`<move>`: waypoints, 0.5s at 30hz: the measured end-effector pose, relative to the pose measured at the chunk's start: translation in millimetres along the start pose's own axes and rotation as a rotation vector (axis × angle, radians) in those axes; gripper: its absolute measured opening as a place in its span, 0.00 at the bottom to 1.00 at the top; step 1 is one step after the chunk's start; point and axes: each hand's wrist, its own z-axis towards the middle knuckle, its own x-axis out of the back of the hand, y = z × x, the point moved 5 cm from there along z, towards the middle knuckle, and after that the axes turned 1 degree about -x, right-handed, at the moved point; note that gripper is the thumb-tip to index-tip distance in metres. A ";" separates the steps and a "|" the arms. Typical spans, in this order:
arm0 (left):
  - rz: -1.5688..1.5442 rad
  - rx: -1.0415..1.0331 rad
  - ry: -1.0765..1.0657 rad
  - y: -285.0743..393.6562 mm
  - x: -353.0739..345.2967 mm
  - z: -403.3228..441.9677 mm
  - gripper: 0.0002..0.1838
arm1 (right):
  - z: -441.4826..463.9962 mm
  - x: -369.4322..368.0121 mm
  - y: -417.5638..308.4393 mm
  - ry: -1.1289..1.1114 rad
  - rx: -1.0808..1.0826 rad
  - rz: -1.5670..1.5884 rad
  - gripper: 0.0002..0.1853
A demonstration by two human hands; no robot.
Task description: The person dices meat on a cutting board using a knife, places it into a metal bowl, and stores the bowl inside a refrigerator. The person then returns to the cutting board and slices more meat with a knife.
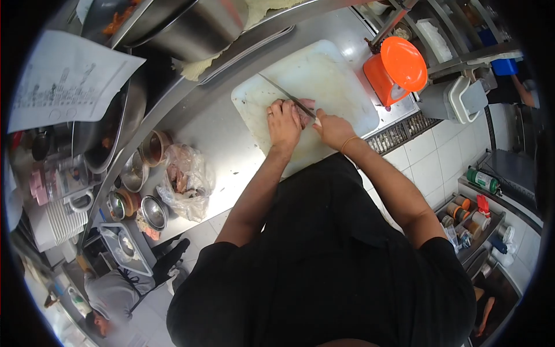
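In the head view, a white cutting board [341, 75] lies on the steel counter. A piece of raw pinkish meat [307, 104] sits near the middle of it. My left hand [283, 122], a ring on one finger, presses the meat to the board with its fingers bent over it. My right hand [336, 130] grips a knife [281, 90] by its handle. Its long blade runs across the meat, close to my left fingertips, and points to the board's far left side. How deep the edge sits in the meat is hidden.
An orange scale [378, 78] stands right of the board. On the left are a plastic bag of meat [184, 173] and metal bowls [154, 211]. A shelf with a large pot [196, 29] hangs over the counter's far side. Another person [115, 292] is at lower left.
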 end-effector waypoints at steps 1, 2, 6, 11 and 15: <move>0.008 -0.027 0.014 -0.4 0.9 -1.6 0.12 | -3.3 8.2 1.0 -0.004 0.014 -0.009 0.17; -0.006 -0.032 0.032 0.5 0.6 2.3 0.12 | -11.6 22.6 -3.0 -0.019 -0.010 -0.018 0.17; -0.016 -0.018 0.061 -1.6 0.9 -2.6 0.14 | -79.9 48.2 -22.8 -0.120 -0.100 -0.077 0.16; -0.004 -0.012 0.036 -0.8 -0.5 -0.2 0.15 | -94.0 47.7 -24.2 -0.168 -0.161 -0.116 0.16; 0.001 -0.015 0.034 -1.8 -2.5 2.9 0.14 | -38.0 -1.2 -7.4 -0.069 -0.095 -0.075 0.16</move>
